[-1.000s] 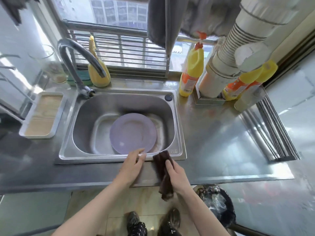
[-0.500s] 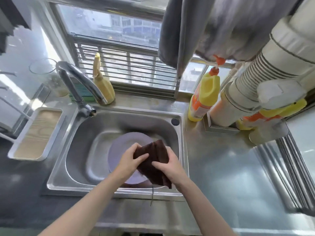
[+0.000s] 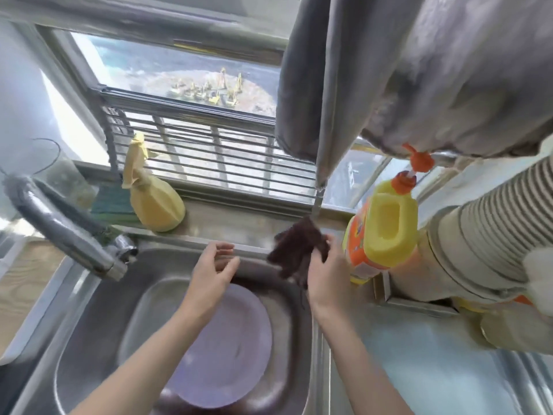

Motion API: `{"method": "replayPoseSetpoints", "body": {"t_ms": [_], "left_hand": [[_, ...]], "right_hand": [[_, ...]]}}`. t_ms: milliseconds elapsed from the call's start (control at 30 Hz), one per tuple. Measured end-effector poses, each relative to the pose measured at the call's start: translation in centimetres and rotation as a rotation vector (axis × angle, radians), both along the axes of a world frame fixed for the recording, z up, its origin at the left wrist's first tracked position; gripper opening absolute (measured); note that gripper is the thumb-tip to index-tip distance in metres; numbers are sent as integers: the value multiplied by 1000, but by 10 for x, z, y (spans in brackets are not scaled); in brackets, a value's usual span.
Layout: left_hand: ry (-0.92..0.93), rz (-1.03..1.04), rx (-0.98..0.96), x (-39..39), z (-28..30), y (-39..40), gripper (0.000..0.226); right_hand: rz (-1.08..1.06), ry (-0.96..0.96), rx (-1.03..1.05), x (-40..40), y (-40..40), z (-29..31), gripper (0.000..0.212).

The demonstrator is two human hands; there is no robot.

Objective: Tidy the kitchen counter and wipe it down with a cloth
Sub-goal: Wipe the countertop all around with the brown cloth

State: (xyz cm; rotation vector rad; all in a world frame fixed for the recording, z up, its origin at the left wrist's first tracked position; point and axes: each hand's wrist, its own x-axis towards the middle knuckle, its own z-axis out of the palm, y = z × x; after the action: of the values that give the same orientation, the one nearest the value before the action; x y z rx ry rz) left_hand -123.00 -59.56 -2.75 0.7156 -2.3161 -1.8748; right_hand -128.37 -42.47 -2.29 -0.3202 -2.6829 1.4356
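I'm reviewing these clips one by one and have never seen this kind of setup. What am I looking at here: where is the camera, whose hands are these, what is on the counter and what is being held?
There is no machine. A person wears one wide-angle camera on the head, looking forward and down, so the picture bends at the edges. The right hand grips a dark brown cloth near the back right corner of the steel sink. The left hand hangs over the basin with loosely curled fingers, holding nothing. A lilac plate lies in the sink, under the tap. On the ledge behind stands a yellow spray bottle; on the counter to the right, a yellow and orange detergent bottle next to a ribbed duct pipe. Grey fabric hangs above.
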Motion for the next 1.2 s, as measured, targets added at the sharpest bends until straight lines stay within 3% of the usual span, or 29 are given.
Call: {"method": "replayPoseSetpoints", "body": {"t_ms": [67, 133, 200, 300, 400, 533, 733, 867, 1100, 1200], "left_hand": [[-13, 17, -26, -6, -9, -9, 16], [-46, 10, -76, -5, -20, -18, 14], [-80, 0, -125, -3, -32, -24, 14], [-94, -27, -177, -1, -45, -33, 19], [-91, -76, -227, 0, -53, -45, 28], [-101, -83, -269, 5, -56, -58, 26], [-123, -94, -416, 17, -56, -78, 20], [-128, 71, -524, 8, -44, -85, 32], [-88, 481, -414, -49, -27, -88, 92], [-35, 561, -324, -69, -25, -99, 102]], "right_hand": [[-26, 191, 188, -16, -2, -2, 32], [55, 251, 499, -22, -10, -24, 42], [183, 123, 710, -23, -18, -57, 51], [314, -53, 847, -36, -24, -82, 59], [244, -74, 840, -56, -23, -82, 68], [184, -29, 834, -50, -45, -85, 52], [533, 179, 676, -29, -145, -83, 41], [705, 230, 699, -34, -161, -88, 37], [311, 155, 839, -35, -48, -97, 50], [231, 114, 828, -39, -44, -96, 53]]}}
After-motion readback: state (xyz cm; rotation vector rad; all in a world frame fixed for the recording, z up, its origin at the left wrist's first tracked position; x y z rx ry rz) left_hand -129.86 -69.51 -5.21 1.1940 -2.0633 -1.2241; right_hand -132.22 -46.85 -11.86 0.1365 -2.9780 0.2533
